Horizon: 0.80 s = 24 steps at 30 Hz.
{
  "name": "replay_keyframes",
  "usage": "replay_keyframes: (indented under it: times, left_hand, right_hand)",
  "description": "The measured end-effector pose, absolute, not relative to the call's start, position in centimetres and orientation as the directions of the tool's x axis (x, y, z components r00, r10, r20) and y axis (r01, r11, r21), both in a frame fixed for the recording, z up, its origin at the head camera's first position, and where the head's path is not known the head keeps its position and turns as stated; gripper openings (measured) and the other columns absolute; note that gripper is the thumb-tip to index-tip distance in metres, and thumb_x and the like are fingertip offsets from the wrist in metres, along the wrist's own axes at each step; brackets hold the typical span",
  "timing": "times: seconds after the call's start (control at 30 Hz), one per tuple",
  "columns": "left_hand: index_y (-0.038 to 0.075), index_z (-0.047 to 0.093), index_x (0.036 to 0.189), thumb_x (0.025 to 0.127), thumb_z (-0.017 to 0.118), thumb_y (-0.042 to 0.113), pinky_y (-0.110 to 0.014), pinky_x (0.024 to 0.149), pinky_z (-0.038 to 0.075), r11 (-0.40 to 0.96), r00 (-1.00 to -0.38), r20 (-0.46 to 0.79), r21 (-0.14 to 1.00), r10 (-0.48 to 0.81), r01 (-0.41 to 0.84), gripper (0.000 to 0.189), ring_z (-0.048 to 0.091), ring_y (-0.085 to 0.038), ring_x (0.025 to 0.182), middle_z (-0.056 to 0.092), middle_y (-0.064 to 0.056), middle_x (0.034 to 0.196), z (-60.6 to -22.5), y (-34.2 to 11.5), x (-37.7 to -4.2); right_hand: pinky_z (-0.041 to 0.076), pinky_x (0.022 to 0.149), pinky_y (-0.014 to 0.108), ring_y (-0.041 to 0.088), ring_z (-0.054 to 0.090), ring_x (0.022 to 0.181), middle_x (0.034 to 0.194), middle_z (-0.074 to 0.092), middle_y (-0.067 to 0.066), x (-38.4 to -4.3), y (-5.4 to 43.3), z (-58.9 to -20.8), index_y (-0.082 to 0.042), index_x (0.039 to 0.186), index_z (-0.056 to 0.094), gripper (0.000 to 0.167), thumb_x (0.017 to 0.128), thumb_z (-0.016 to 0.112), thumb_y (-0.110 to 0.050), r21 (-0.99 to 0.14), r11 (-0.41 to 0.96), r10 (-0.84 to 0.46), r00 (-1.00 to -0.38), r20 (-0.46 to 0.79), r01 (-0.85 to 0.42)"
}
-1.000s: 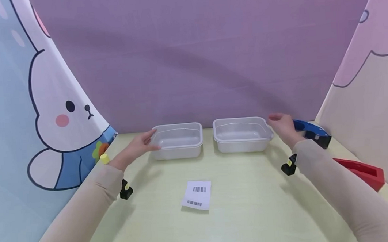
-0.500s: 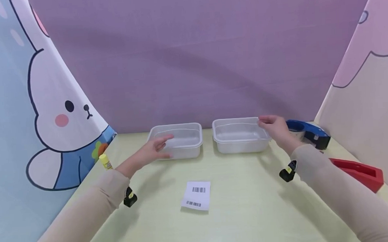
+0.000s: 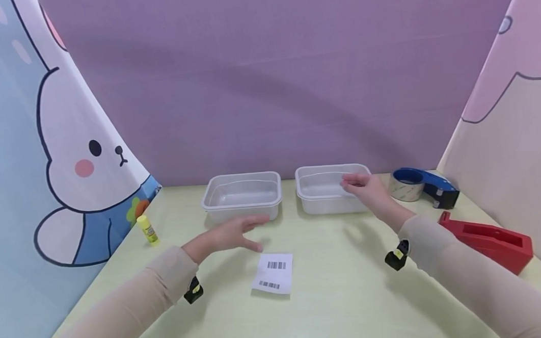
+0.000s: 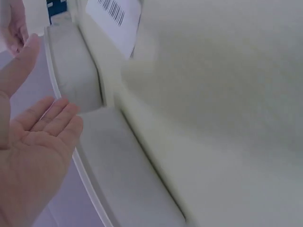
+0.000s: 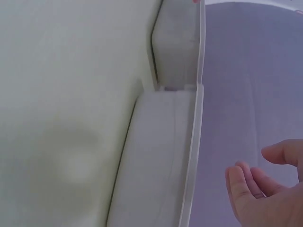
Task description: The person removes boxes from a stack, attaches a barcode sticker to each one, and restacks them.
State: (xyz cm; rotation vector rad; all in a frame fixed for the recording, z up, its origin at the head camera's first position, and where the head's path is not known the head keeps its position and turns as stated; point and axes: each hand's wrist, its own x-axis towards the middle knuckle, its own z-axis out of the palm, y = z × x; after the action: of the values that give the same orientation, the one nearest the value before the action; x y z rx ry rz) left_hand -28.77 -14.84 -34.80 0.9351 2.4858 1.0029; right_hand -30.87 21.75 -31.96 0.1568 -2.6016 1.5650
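In the head view my left hand [image 3: 230, 236] hovers between the left white plastic tub [image 3: 242, 213] and a white paper slip [image 3: 273, 274] with two barcodes. Its thumb and fingers are spread and hold nothing; the left wrist view shows the bare palm [image 4: 40, 156]. My right hand [image 3: 370, 190] is in the air in front of the right white plastic tub [image 3: 329, 205], covering its right front corner. Those fingers are relaxed around nothing, as the right wrist view shows the fingertips [image 5: 236, 177] apart from the thumb. Both tubs stand upright side by side.
A yellow glue stick [image 3: 147, 230] stands at the left. On the right lie a blue tape dispenser [image 3: 438, 184] with a roll of clear tape [image 3: 407, 190] and a red tool-like object [image 3: 490, 241], partly behind the right sleeve. A purple cloth wall [image 3: 266, 82] closes the back.
My left hand has left the left tub's side and moved right and nearer, toward the slip. The right hand has shifted left and slightly nearer from the right tub's edge. Both tubs stay put.
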Motion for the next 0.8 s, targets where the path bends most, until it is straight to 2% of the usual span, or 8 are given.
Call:
replay_keyframes:
  times: [0.17,0.27,0.4,0.67,0.8]
  left_hand:
    - [0.004,0.041,0.145,0.077,0.081,0.018,-0.045,0.117,0.032,0.557,-0.713,-0.063,0.673,0.699,0.486,0.081,0.041,-0.032,0.138,0.043,-0.014,0.15,-36.1,-13.8,-28.0]
    - [0.006,0.043,0.145,0.076,0.082,0.016,-0.046,0.116,0.033,0.577,-0.715,-0.079,0.655,0.695,0.488,0.08,0.044,-0.031,0.136,0.046,-0.012,0.148,-36.9,-13.1,-27.5]
    - [0.007,0.046,0.143,0.074,0.083,0.014,-0.047,0.115,0.034,0.598,-0.727,-0.084,0.637,0.682,0.487,0.079,0.047,-0.03,0.133,0.052,-0.011,0.144,-37.9,-12.3,-26.9]
    - [0.003,0.051,0.137,0.068,0.085,0.007,-0.046,0.11,0.04,0.614,-0.735,-0.061,0.598,0.675,0.515,0.077,0.056,-0.029,0.121,0.062,-0.012,0.126,-38.6,-11.1,-26.2]
    - [0.006,0.056,0.134,0.067,0.087,0.008,-0.042,0.105,0.045,0.648,-0.75,-0.061,0.553,0.659,0.524,0.073,0.059,-0.023,0.11,0.064,-0.006,0.115,-38.8,-10.7,-26.2]
  right_hand:
    - [0.048,0.088,0.014,0.005,0.061,0.102,0.125,0.064,0.022,-29.8,20.4,-33.1,0.005,0.13,0.057,0.038,0.096,0.059,-0.013,-0.866,0.472,-0.097,-0.986,0.134,-0.165]
    - [0.051,0.093,0.023,0.017,0.062,0.107,0.123,0.064,0.022,-29.0,19.4,-33.7,0.006,0.128,0.057,0.037,0.095,0.059,-0.01,-0.869,0.464,-0.139,-0.983,0.119,-0.171]
    - [0.052,0.098,0.034,0.027,0.063,0.111,0.122,0.065,0.022,-28.0,18.0,-34.6,0.008,0.126,0.057,0.036,0.094,0.059,-0.008,-0.881,0.437,-0.194,-0.976,0.103,-0.18]
    - [0.054,0.094,0.033,0.021,0.065,0.103,0.114,0.068,0.021,-25.9,15.3,-36.4,0.009,0.123,0.06,0.034,0.092,0.062,-0.006,-0.913,0.376,-0.284,-0.958,0.049,-0.158]
    - [0.055,0.093,0.034,0.019,0.066,0.1,0.11,0.07,0.019,-25.0,14.4,-36.9,0.01,0.123,0.059,0.035,0.091,0.063,-0.006,-0.921,0.364,-0.317,-0.948,0.022,-0.143]
